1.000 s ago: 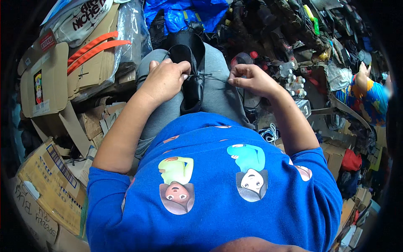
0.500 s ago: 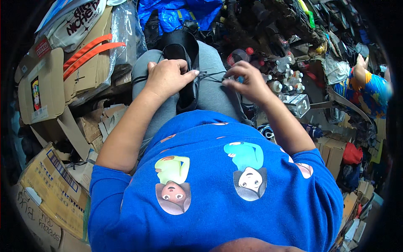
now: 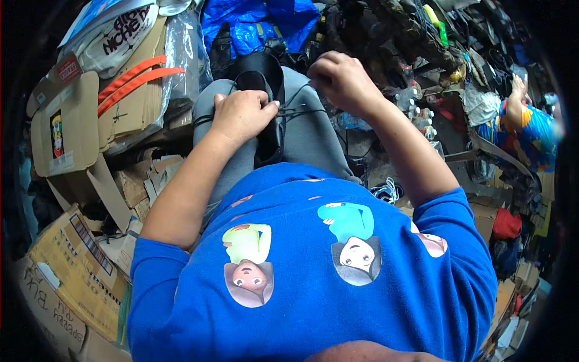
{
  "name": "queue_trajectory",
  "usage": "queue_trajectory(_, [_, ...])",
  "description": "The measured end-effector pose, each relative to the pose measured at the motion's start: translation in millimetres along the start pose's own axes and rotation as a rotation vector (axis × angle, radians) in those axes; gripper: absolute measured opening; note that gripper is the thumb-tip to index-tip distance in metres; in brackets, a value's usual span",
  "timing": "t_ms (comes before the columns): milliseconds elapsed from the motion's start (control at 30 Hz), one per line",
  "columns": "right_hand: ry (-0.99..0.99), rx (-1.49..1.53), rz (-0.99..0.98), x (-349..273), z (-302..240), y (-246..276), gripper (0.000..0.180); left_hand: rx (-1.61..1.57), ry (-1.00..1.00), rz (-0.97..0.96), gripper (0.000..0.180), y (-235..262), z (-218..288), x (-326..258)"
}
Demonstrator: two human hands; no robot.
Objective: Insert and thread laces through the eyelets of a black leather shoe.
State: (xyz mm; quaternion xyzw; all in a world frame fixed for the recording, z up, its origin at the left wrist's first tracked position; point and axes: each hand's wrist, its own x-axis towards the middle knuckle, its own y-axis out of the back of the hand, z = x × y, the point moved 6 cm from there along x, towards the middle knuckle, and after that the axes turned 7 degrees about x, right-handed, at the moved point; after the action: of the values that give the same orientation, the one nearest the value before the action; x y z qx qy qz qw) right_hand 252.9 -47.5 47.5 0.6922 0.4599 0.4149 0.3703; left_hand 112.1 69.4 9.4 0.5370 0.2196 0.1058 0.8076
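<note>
Left hand point(image 3: 241, 114) is pinning the black shoe point(image 3: 262, 90) on the lap while right hand point(image 3: 338, 78), fingers pinched shut, is drawing dark thread point(image 3: 301, 111) taut; stitching looks mid-way, seam unfinished.

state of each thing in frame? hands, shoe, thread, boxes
left hand: closed, pressing the black shoe on the lap
right hand: raised, fingers pinched on the thread
black shoe: lying on the grey-trousered lap, held
black thread: pulled taut between shoe and right hand
cardboard boxes: flattened, stacked
orange straps: lying loose on cardboard
</note>
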Motion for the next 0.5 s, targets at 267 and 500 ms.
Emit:
queue_trajectory(267, [0.257,-0.214,-0.44,3,-55,-46,0.012,-0.013,-0.296,0.023,0.013,6,-11,-13])
queue_trajectory(500, [0.34,-0.107,-0.375,1,-44,-49,0.008,0.182,-0.456,0.139,0.011,13,-15,-33])
